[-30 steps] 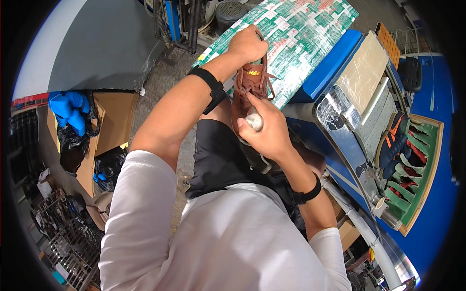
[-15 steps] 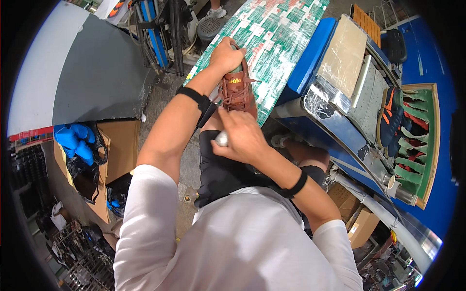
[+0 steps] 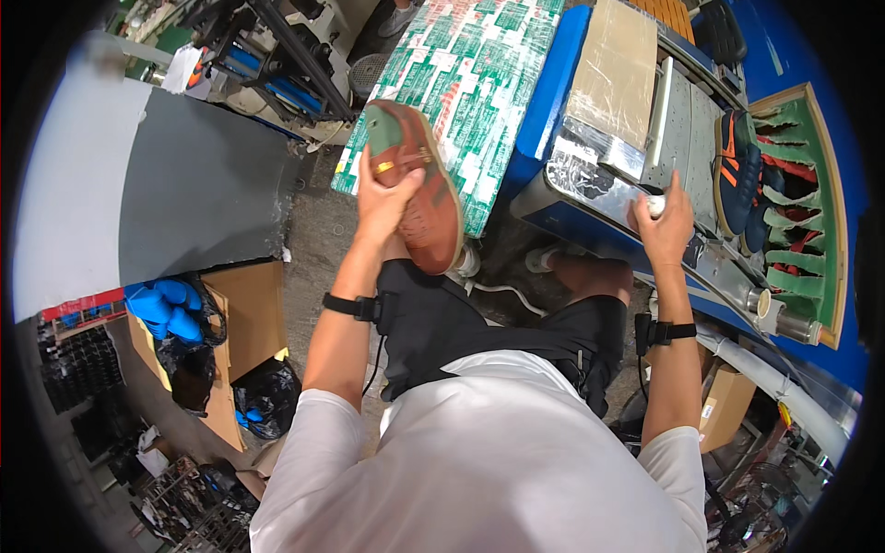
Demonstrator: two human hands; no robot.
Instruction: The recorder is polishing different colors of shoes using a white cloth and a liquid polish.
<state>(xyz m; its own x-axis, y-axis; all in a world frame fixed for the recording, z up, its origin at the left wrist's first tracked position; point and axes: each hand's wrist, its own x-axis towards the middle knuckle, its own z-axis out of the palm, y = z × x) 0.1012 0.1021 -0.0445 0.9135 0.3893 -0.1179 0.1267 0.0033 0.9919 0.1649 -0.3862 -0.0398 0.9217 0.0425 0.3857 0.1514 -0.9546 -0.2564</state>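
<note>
My left hand (image 3: 380,205) is closed around the side of a brown lace-up shoe (image 3: 433,217) with a green collar area. The shoe is tilted over my left thigh, its toe towards me and its heel end at the far side. Off to the right, my right hand (image 3: 671,230) is raised beside the metal-topped machine edge. Its index finger points forward, while the thumb and other fingers hold a small rounded silvery-white object (image 3: 655,206). What kind of object that is I cannot make out.
Ahead lies a bench top (image 3: 489,92) covered in green and white tape. On the right a blue machine (image 3: 530,120) carries dark shoes with orange stripes (image 3: 733,175) beside a green-lined tray (image 3: 802,304). A grey panel (image 3: 212,194) and an open carton (image 3: 244,313) stand at left.
My right hand has left the laces and moved right, over to the machine edge, still with the silvery object. My left hand has brought the shoe nearer, turned and tilted.
</note>
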